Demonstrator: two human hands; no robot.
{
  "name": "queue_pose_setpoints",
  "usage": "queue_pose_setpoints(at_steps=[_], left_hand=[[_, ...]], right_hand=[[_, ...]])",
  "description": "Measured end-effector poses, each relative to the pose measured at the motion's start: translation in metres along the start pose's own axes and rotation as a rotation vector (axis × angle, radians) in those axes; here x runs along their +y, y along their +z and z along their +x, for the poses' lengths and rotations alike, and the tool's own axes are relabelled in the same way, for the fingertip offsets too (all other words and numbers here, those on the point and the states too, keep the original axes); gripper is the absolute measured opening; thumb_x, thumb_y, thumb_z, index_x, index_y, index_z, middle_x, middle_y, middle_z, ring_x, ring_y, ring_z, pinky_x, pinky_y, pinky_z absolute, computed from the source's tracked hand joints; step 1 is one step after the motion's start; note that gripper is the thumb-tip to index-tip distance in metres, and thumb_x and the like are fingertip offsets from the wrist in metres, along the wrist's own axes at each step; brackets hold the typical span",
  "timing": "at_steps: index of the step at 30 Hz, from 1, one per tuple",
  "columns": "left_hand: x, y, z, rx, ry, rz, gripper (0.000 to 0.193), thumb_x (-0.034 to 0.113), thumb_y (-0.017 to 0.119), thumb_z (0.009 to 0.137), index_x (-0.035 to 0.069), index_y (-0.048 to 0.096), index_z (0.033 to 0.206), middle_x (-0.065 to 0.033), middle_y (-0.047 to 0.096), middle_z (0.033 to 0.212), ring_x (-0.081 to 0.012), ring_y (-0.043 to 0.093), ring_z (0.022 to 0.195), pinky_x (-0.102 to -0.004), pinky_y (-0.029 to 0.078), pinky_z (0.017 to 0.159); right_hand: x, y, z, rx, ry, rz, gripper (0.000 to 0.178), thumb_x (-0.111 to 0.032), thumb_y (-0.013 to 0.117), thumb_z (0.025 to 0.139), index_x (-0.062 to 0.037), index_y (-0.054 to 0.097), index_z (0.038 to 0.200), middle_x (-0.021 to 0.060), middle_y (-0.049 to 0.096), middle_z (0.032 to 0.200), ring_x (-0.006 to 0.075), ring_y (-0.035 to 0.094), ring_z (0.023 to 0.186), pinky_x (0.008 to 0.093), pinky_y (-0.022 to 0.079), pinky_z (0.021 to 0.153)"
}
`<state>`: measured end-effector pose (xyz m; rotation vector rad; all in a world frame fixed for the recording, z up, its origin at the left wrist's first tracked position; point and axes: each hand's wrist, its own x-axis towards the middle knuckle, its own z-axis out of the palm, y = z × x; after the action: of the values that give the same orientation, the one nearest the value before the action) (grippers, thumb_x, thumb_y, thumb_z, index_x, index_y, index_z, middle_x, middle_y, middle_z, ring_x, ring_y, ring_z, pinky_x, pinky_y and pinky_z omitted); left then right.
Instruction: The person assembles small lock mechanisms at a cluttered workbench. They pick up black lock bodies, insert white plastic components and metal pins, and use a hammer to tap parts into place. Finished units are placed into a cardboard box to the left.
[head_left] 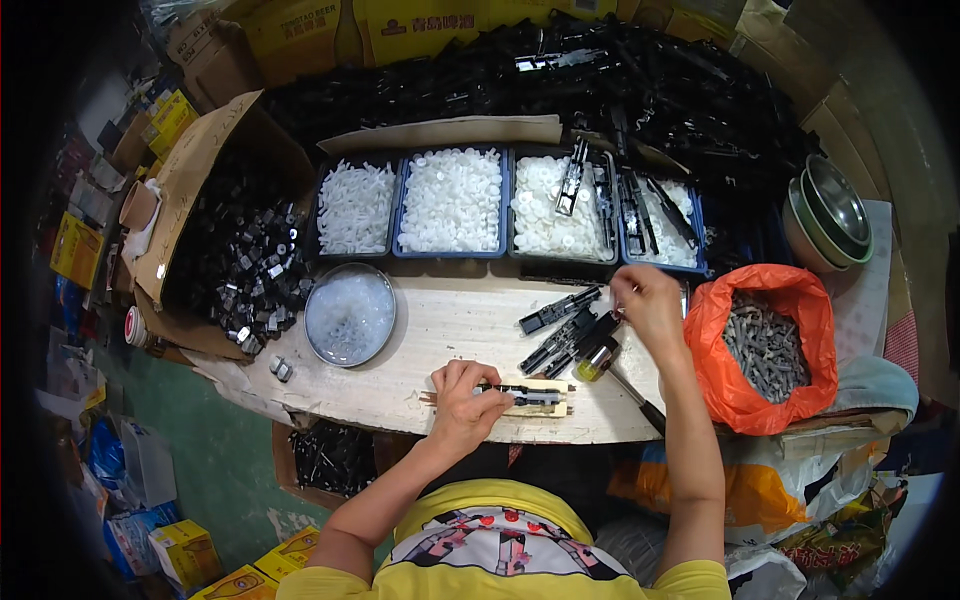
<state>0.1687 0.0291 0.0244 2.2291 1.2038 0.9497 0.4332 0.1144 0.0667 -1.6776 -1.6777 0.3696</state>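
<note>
Near the table's front edge, my left hand (465,405) is closed on a long, narrow black-and-grey plastic part (530,394). The part lies in a pale wooden block (552,410). My right hand (648,308) is raised to the right, thumb and fingers pinched together; anything between the fingertips is too small to make out. Beside it, several similar black parts (562,338) lie in a loose pile. Below the right hand rests a tool with a yellow-green head (597,362) and a dark handle (652,416).
Behind my hands stand blue bins (450,252) of small white plastic pieces. An orange bag (705,345) of grey pieces sits right. To the left are a round metal dish (350,315) and a cardboard box (205,150) of dark pieces. Black parts (680,100) heap up at the back.
</note>
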Motion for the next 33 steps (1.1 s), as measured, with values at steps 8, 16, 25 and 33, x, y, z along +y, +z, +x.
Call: queue_pose_setpoints(at_steps=[8,16,25,33], left_hand=[[-0.002,-0.001,-0.001,0.006,0.005,0.027,0.012,0.011,0.072,0.062,0.015,0.067,0.072,0.0009,0.056,0.088,-0.0214,0.045,0.090,-0.0352,0.027,0.079],[-0.001,0.000,-0.001,0.027,0.027,0.008,0.008,0.014,0.069,0.068,0.017,0.064,0.073,0.0015,0.053,0.090,-0.0200,0.044,0.091,-0.0365,0.026,0.079],[0.002,-0.007,-0.003,0.003,0.003,0.014,0.010,0.013,0.069,0.068,0.014,0.064,0.077,-0.0005,0.054,0.092,-0.0218,0.045,0.095,-0.0364,0.027,0.081],[-0.013,-0.031,-0.019,0.119,-0.258,-0.254,0.024,0.011,0.073,0.065,0.009,0.067,0.088,-0.0013,0.057,0.095,-0.0189,0.046,0.094,-0.0334,0.030,0.083]], right_hand=[[-0.020,0.027,0.085,0.076,-0.406,-0.509,0.022,-0.003,0.055,0.074,-0.0120,0.063,0.092,0.0066,0.056,0.097,0.0244,0.051,0.092,0.0356,0.040,0.074],[-0.030,0.035,0.123,0.034,-0.658,-0.782,0.030,-0.007,0.055,0.074,-0.0171,0.059,0.101,0.0024,0.051,0.115,0.0184,0.043,0.108,0.0437,0.030,0.088],[-0.071,0.009,0.051,-0.113,-0.183,0.448,0.035,-0.008,0.044,0.091,-0.0007,0.043,0.125,0.0120,0.061,0.094,0.0207,0.058,0.088,0.0339,0.040,0.084],[-0.050,0.023,-0.054,-0.379,-0.031,0.305,0.030,-0.018,0.054,0.089,-0.0037,0.051,0.115,0.0096,0.059,0.089,0.0182,0.056,0.075,0.0294,0.045,0.068]])
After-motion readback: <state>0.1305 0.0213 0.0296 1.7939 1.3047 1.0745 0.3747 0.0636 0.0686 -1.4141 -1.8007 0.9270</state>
